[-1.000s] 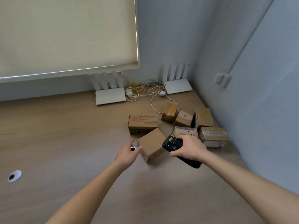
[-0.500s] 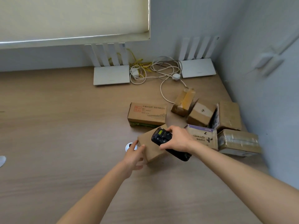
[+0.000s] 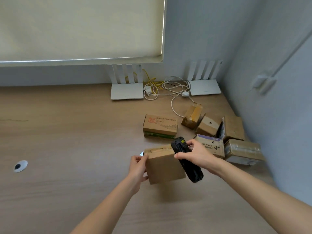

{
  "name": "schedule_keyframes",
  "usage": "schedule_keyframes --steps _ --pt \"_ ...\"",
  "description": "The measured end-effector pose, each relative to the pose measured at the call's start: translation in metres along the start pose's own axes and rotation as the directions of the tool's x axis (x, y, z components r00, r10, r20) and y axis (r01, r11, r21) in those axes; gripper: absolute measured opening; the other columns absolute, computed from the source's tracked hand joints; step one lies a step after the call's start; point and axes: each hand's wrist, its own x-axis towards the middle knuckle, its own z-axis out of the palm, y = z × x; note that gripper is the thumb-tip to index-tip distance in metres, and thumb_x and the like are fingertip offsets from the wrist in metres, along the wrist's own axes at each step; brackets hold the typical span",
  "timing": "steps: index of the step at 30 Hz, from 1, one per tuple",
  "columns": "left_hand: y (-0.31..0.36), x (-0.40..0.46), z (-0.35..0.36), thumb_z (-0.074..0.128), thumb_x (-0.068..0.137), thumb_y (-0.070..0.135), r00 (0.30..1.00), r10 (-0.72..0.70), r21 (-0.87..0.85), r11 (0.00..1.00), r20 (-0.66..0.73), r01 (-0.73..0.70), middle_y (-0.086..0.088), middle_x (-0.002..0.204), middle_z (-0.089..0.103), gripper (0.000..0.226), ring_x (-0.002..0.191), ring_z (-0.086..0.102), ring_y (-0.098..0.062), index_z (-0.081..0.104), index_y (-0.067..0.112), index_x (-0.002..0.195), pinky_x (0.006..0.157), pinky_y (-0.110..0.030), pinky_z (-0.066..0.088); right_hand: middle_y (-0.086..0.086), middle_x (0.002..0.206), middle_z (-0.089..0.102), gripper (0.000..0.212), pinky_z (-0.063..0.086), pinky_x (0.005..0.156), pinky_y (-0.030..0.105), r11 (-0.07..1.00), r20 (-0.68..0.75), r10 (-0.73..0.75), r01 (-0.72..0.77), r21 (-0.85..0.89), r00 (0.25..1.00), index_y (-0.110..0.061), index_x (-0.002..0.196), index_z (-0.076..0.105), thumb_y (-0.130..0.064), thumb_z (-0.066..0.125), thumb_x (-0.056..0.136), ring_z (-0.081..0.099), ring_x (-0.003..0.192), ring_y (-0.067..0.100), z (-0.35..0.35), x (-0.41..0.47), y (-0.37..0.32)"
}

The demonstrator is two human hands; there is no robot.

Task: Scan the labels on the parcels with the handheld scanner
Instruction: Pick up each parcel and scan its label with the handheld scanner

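Note:
My left hand (image 3: 138, 168) grips the left side of a plain brown parcel (image 3: 164, 166), which is tilted up off the desk with a blank face toward me. My right hand (image 3: 197, 155) holds the black handheld scanner (image 3: 185, 158) against the parcel's right edge, its head pointing away from me. No label shows on the held parcel. Behind it lies a printed parcel with a red stamp and green band (image 3: 160, 126). To the right several more parcels cluster in the corner, among them a purple-edged one (image 3: 211, 146) and a taped one (image 3: 243, 152).
Two white routers (image 3: 127, 92) (image 3: 205, 86) stand at the back of the wooden desk (image 3: 67, 141) with a tangle of white and yellow cables (image 3: 167, 92) between them. A round grommet (image 3: 20, 166) sits at the left. Grey walls close the right side.
My left hand has taken hold of the brown parcel and tipped it up off the desk. My right hand has turned the scanner more upright beside it.

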Motion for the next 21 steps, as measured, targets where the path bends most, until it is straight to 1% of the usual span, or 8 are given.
schedule_keyframes --steps 4,6,9,11,13,15,18,21 --pt "-0.004 -0.043 -0.027 0.050 0.105 0.025 0.994 0.058 -0.035 0.998 0.090 -0.055 -0.002 0.116 0.060 0.041 0.103 0.058 -0.018 0.044 0.019 0.145 0.084 -0.042 0.051 -0.011 0.109 0.060 0.075 0.049 0.070 0.023 0.999 -0.035 -0.052 0.052 0.015 0.998 -0.028 0.126 0.048 -0.047 0.091 0.068 0.063 0.098 0.008 0.015 -0.057 -0.018" --pt "-0.004 -0.075 -0.048 0.051 0.104 0.020 0.983 0.123 -0.049 0.992 0.134 -0.118 0.002 0.113 0.061 0.041 0.102 0.056 -0.013 0.048 0.020 0.145 0.086 -0.039 0.048 -0.010 0.111 0.061 0.075 0.049 0.070 0.022 0.996 -0.044 -0.090 0.090 0.004 0.995 -0.028 0.127 0.049 -0.046 0.092 0.068 0.064 0.099 0.009 0.024 -0.092 -0.028" --pt "-0.002 -0.125 -0.087 0.057 0.097 0.011 0.953 0.256 -0.039 0.967 0.162 -0.253 -0.001 0.127 0.061 0.041 0.116 0.054 -0.019 0.054 0.025 0.136 0.094 -0.043 0.048 -0.007 0.114 0.065 0.075 0.051 0.070 0.023 0.992 -0.059 -0.121 0.122 0.010 0.991 -0.029 0.124 0.052 -0.047 0.093 0.064 0.068 0.099 0.011 0.036 -0.148 -0.043" --pt "-0.003 -0.160 -0.111 0.057 0.098 0.014 0.928 0.338 -0.054 0.941 0.156 -0.334 -0.002 0.126 0.064 0.026 0.112 0.058 -0.017 0.056 0.023 0.123 0.091 -0.043 0.051 -0.006 0.114 0.065 0.074 0.050 0.067 0.022 0.989 -0.081 -0.145 0.147 0.012 0.986 -0.029 0.123 0.051 -0.046 0.094 0.065 0.068 0.097 0.011 0.047 -0.184 -0.054" --pt "-0.001 -0.194 -0.132 0.058 0.101 0.026 0.902 0.410 -0.095 0.912 0.136 -0.400 -0.002 0.120 0.064 0.015 0.103 0.060 -0.009 0.055 0.021 0.115 0.076 -0.035 0.056 -0.008 0.111 0.065 0.074 0.050 0.063 0.020 0.985 -0.114 -0.164 0.168 0.026 0.980 -0.031 0.122 0.048 -0.045 0.094 0.066 0.068 0.094 0.009 0.061 -0.220 -0.066" --pt "0.001 -0.225 -0.149 0.057 0.101 0.039 0.883 0.459 -0.106 0.887 0.096 -0.450 -0.002 0.112 0.065 0.025 0.097 0.061 -0.007 0.055 0.016 0.109 0.068 -0.032 0.057 -0.011 0.107 0.065 0.078 0.051 0.061 0.022 0.982 -0.135 -0.171 0.180 0.053 0.976 -0.031 0.122 0.046 -0.047 0.095 0.063 0.069 0.093 0.010 0.073 -0.253 -0.077" --pt "0.006 -0.262 -0.170 0.056 0.100 0.045 0.860 0.510 -0.097 0.857 0.028 -0.506 -0.005 0.102 0.065 0.034 0.087 0.061 -0.008 0.054 0.011 0.101 0.070 -0.038 0.058 -0.009 0.109 0.069 0.094 0.053 0.060 0.023 0.974 -0.164 -0.202 0.215 0.066 0.965 -0.032 0.119 0.049 -0.056 0.094 0.041 0.073 0.090 0.010 0.086 -0.295 -0.090" --pt "0.008 -0.291 -0.184 0.059 0.099 0.033 0.841 0.538 -0.135 0.839 0.054 -0.527 0.002 0.106 0.065 0.021 0.090 0.060 -0.004 0.058 0.017 0.113 0.075 -0.039 0.060 -0.004 0.114 0.071 0.099 0.054 0.064 0.026 0.968 -0.155 -0.233 0.244 0.058 0.960 -0.030 0.122 0.051 -0.056 0.093 0.037 0.073 0.093 0.012 0.092 -0.326 -0.099"
